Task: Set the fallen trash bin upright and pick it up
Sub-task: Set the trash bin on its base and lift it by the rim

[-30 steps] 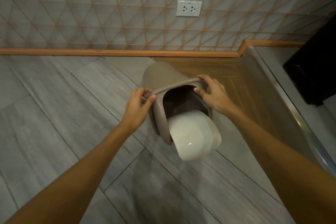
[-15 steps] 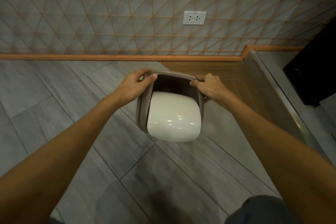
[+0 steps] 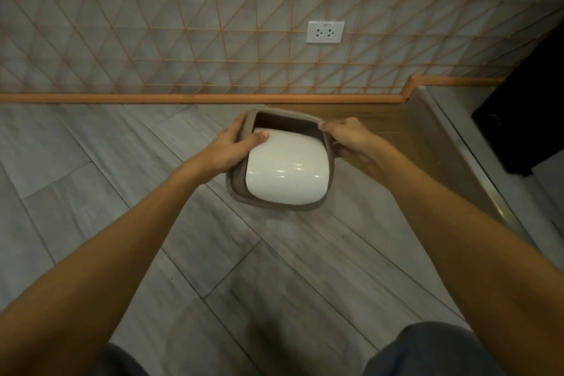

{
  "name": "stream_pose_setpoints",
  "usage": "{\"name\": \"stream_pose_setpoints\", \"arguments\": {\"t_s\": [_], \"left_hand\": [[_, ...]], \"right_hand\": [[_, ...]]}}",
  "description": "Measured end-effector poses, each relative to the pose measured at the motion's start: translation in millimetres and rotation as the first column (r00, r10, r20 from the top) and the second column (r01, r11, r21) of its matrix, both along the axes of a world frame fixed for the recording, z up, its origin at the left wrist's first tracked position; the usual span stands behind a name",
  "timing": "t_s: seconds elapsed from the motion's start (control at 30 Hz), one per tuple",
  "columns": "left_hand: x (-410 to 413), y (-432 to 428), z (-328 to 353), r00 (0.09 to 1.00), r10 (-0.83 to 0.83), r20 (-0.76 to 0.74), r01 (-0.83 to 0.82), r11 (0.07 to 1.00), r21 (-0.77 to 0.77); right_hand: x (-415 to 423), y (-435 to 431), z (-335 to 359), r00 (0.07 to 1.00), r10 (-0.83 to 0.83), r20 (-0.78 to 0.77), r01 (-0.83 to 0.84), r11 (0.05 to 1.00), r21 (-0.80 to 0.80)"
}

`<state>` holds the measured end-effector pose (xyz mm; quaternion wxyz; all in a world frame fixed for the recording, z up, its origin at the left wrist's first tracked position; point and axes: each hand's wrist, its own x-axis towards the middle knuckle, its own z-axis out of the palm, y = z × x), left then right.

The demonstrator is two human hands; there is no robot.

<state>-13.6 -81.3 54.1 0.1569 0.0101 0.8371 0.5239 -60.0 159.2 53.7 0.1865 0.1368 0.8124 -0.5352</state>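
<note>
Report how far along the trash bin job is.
Done, by the look of it: the trash bin is upright, its opening and white swing lid facing the camera. In hand: the left hand and right hand grip opposite sides of the rim, left thumb on the lid. Left: the pick-up; whether the base has cleared the floor tiles cannot be told.

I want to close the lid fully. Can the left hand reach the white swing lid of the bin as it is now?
Probably yes. The left hand grips the bin's brown rim, and its thumb already rests on the white lid. Nothing lies between them.
</note>
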Motion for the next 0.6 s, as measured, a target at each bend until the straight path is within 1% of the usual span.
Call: {"name": "stream_pose_setpoints", "arguments": {"t_s": [0.1,0.13,0.2,0.27,0.33,0.37,0.5,0.6], "left_hand": [[-9,3,-4,0.994,0.104,0.036,-0.105,0.994,0.035],[-13,4,-4,0.990,0.131,0.042,-0.133,0.990,0.044],[-20,8,-2,0.982,0.176,0.067,-0.180,0.982,0.055],[-26,12,0,0.975,0.207,0.077,-0.211,0.976,0.052],[-33,13,2,0.967,0.234,0.099,-0.239,0.970,0.045],[-37,13,3,0.967,0.237,0.094,-0.241,0.970,0.034],[-47,11,4,0.967,0.254,-0.004,-0.253,0.966,-0.057],[-49,9,0,0.969,0.238,-0.067,-0.241,0.969,-0.045]], "right_hand": [[3,1,5,0.998,0.060,-0.009,-0.060,0.993,-0.105],[3,1,5,0.996,0.094,0.004,-0.093,0.990,-0.106],[6,-1,5,0.985,0.168,0.045,-0.166,0.985,-0.057],[8,-2,5,0.977,0.201,0.065,-0.199,0.979,-0.036],[9,-3,4,0.975,0.213,0.057,-0.210,0.976,-0.053],[9,-3,4,0.974,0.221,0.044,-0.219,0.974,-0.054],[10,-11,2,0.972,0.234,-0.018,-0.235,0.972,-0.026],[12,-20,5,0.972,0.228,-0.064,-0.227,0.974,0.029]]}}
